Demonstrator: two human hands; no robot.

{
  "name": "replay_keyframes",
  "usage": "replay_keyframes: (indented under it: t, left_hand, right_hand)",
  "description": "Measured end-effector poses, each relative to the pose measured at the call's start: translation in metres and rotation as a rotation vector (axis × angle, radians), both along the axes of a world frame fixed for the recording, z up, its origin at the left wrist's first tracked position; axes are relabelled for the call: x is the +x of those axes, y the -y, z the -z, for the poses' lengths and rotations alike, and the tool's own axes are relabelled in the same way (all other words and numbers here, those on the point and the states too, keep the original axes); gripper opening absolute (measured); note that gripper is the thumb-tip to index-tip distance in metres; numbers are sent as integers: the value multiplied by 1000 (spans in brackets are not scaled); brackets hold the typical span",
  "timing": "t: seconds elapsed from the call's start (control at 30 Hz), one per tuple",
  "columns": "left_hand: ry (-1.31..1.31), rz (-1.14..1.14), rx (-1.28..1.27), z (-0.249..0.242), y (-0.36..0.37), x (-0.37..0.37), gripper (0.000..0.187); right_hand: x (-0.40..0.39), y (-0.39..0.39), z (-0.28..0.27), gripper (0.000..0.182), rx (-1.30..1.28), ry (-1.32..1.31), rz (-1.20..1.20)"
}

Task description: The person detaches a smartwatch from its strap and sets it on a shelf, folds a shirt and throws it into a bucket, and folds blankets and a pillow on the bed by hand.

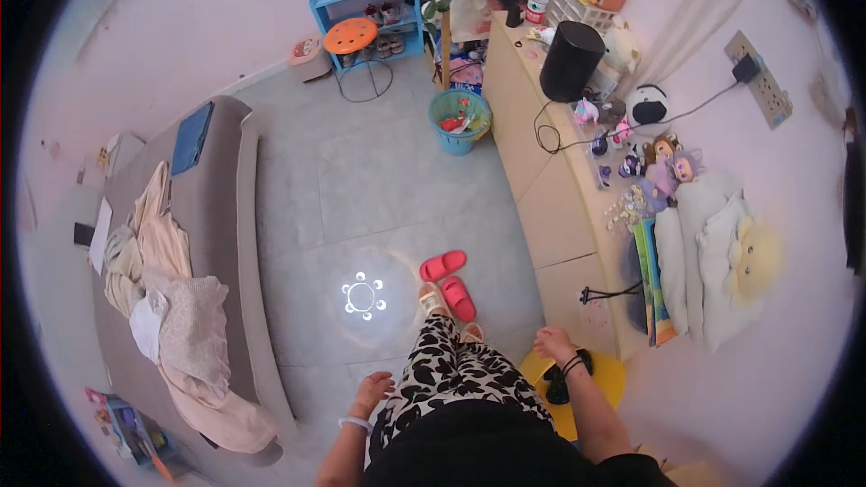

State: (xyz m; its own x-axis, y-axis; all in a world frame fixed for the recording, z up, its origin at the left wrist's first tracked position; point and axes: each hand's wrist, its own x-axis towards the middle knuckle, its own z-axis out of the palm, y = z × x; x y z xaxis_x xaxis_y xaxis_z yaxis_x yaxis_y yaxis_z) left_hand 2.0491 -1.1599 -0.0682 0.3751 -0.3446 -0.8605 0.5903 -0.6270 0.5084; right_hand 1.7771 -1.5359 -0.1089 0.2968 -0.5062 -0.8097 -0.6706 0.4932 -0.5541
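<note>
My left hand [373,390], with a pale bracelet at the wrist, hangs beside my patterned trousers [456,365]. Its fingers are loosely bent and slightly apart, and nothing shows in them. On the other side, my right hand [553,344] is curled closed with no object visible in it; dark bands circle that wrist. Below it stands a yellow stool [612,379] with a black item [557,385] on its seat, partly hidden by my forearm. Red slippers [458,298] lie on the floor by my feet, which wear light-coloured footwear [432,299].
A grey sofa or bed [216,207] with rumpled clothes [194,329] runs along the left. To the right is a long cabinet [550,216] bearing toys, a black speaker [572,61] and cushions [713,252]. A blue bin [458,142] and orange stool [351,36] stand ahead.
</note>
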Motion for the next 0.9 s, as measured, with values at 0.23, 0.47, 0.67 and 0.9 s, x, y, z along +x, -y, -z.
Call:
replay_keyframes:
  t: [0.23, 0.47, 0.67, 0.9]
  left_hand:
    - [97, 117, 104, 14, 11, 42, 31]
    - [111, 168, 10, 11, 70, 107, 29]
    - [113, 141, -147, -19, 90, 170, 30]
    - [264, 194, 131, 61, -24, 248, 29]
  right_hand:
    - [2, 17, -29, 20, -101, 87, -151]
    - [2, 12, -62, 18, 40, -84, 174]
    - [39, -17, -26, 17, 200, -79, 130]
    - [246, -30, -47, 31, 240, 44, 7]
